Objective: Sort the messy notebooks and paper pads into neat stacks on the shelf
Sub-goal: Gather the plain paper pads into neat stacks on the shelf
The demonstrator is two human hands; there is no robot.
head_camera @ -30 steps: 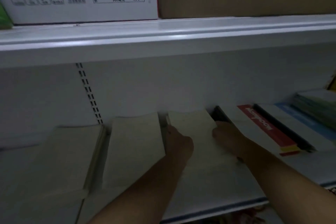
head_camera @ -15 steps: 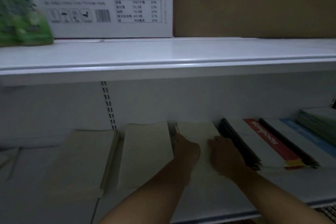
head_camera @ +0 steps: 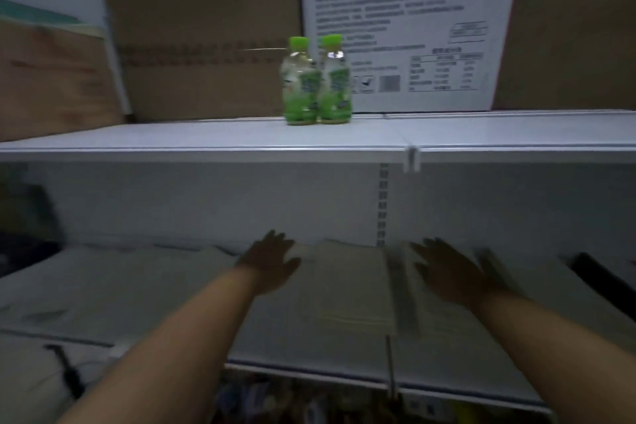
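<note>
Cream paper pad stack (head_camera: 351,289): flat on lower shelf (head_camera: 309,351), long axis front to back, between both hands. Left hand (head_camera: 272,263): fingers spread, empty, just beside left edge. Right hand (head_camera: 447,274): fingers spread, empty, over neighbouring stack (head_camera: 444,317). Contact too blurred to tell.

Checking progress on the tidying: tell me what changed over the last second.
Both hands left the cream pad they were pressing and moved left along the shelf. The left hand and right hand are now apart, fingers spread, flanking another pad. Pads stay flat; green bottles remain above.
</note>
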